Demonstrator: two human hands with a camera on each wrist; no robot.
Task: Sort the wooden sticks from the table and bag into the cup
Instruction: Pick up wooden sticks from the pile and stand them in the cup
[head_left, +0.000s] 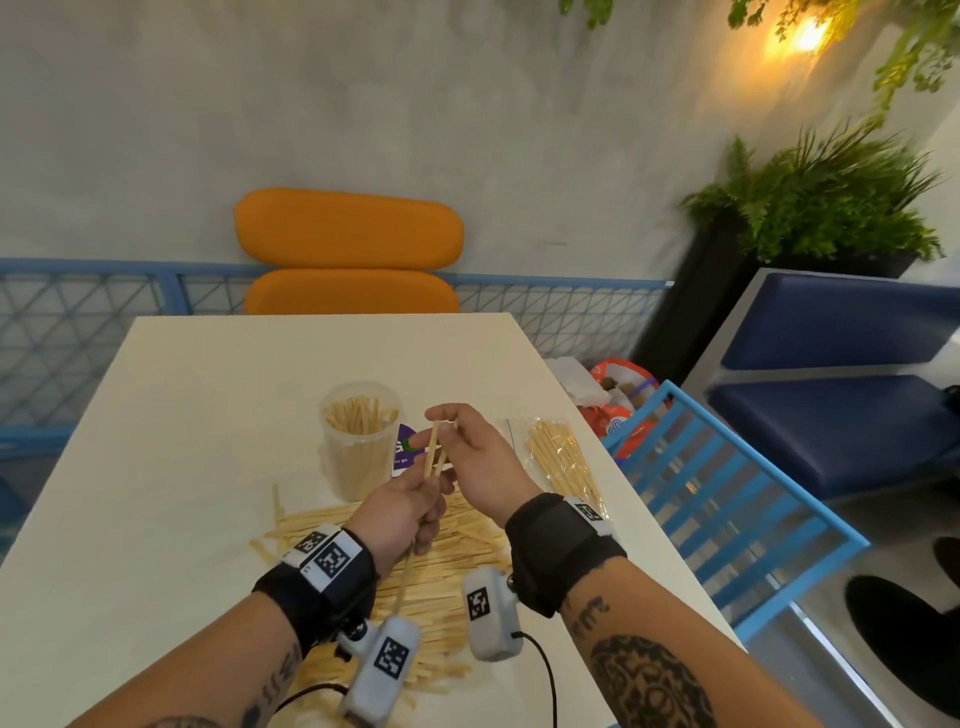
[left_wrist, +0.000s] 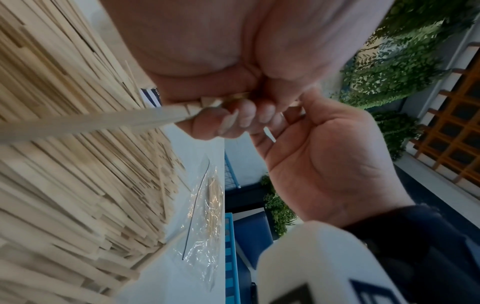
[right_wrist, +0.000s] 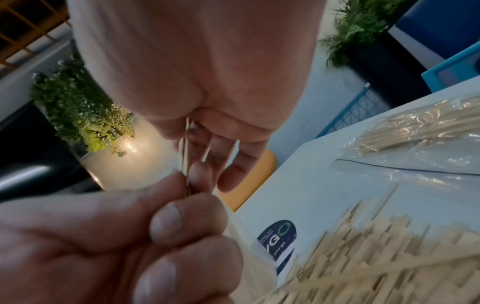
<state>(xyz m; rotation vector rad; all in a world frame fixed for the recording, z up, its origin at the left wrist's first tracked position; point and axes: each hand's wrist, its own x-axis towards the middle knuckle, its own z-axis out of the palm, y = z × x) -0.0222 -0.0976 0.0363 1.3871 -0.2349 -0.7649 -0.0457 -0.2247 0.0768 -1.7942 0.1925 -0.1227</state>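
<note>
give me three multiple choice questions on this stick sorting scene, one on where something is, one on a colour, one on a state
1. Where does the bag of sticks lie?
A. on the table, to the right of the cup
B. on the orange chair
C. inside the cup

2. What colour is the chair beyond the table's far edge?
A. green
B. orange
C. red

3. What is the left hand doing?
A. lying flat on the table
B. gripping a few sticks
C. lifting the cup

Answers:
1 A: the clear bag rests near the table's right edge, with the cup to its left.
2 B: both cushions are orange.
3 B: its fingers curl round the held sticks, whose upper ends the right hand pinches.
</note>
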